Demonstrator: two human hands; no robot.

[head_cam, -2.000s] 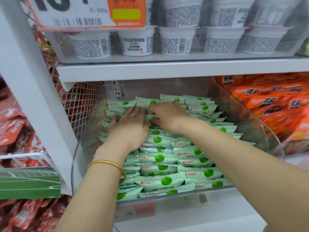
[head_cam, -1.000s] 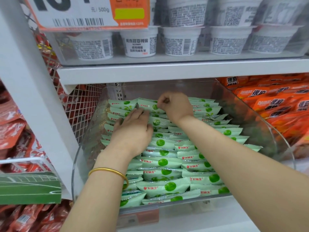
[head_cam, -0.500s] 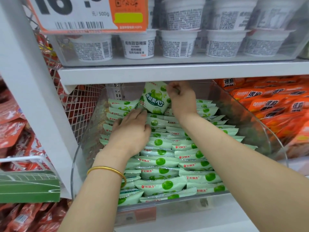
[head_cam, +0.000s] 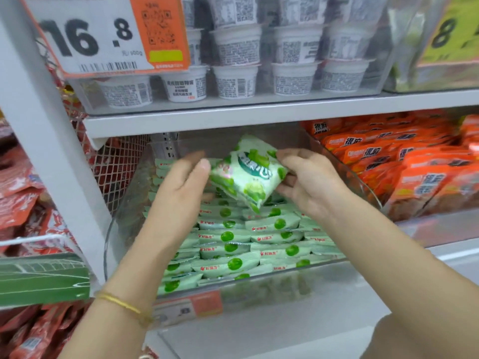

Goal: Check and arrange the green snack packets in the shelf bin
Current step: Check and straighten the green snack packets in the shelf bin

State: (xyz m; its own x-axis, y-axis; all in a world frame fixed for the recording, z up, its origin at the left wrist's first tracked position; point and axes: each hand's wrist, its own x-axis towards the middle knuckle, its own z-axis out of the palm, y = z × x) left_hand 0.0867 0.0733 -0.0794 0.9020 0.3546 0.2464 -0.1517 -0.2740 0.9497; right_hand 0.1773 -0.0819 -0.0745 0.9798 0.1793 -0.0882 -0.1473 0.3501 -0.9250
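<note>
A clear plastic shelf bin (head_cam: 272,287) holds several rows of pale green snack packets (head_cam: 228,237), stacked flat with green dots facing out. One green packet (head_cam: 248,172) is lifted above the pile, tilted, its printed face toward me. My right hand (head_cam: 308,180) pinches its right edge with curled fingers. My left hand (head_cam: 181,187) is raised at the packet's left edge, fingers fairly straight, thumb touching the wrapper. A gold bangle sits on my left wrist.
Orange snack packets (head_cam: 404,164) fill the bin to the right. White cups (head_cam: 236,79) stand on the upper shelf behind a 16.8 price tag (head_cam: 108,35). A white upright (head_cam: 49,141) and wire mesh (head_cam: 116,164) bound the left; red packets (head_cam: 18,200) hang beyond.
My right hand pulled one packet from the back of the pile and brought it forward and up. My left hand left the stacked packets and rose to the lifted packet's left edge.
</note>
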